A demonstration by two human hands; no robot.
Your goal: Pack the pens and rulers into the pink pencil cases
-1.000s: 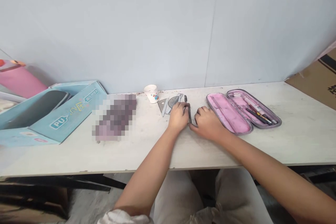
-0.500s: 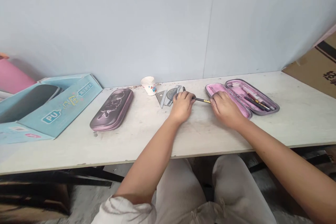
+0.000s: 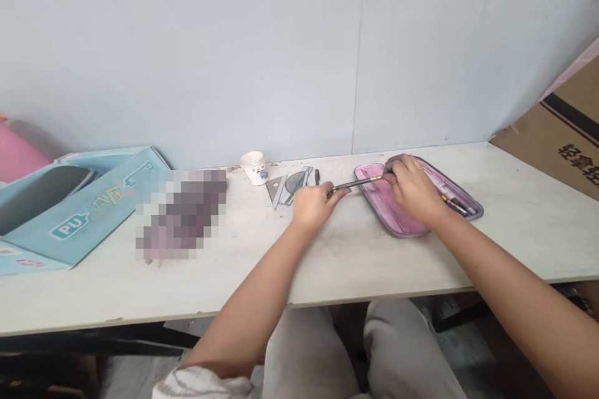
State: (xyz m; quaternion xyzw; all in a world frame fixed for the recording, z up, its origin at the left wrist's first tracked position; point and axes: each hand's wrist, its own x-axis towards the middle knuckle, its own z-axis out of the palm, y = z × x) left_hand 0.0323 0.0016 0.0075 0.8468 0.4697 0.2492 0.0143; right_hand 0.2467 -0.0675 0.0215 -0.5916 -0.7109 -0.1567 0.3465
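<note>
My right hand [image 3: 412,190] pinches one end of a dark pencil [image 3: 353,184] and holds it over the open pink pencil case [image 3: 381,199]. The pencil's other end rests at the fingertips of my left hand [image 3: 314,204], which lies curled on the table. Several pens [image 3: 456,204] lie in the far half of the case, partly hidden by my right hand. A set square and a protractor [image 3: 286,186] lie just beyond my left hand, with a black pen [image 3: 317,176] beside them.
A small white paper cup [image 3: 254,168] stands near the wall. A closed purple case [image 3: 180,212], blurred, lies to the left. Further left is an open light-blue box [image 3: 79,212]. A cardboard box [image 3: 561,143] sits at the right. The table's front edge [image 3: 327,296] is above my knees.
My right hand has carried the pencil from in front of my left hand to the right, over the pink case. My left hand has stayed near the set square.
</note>
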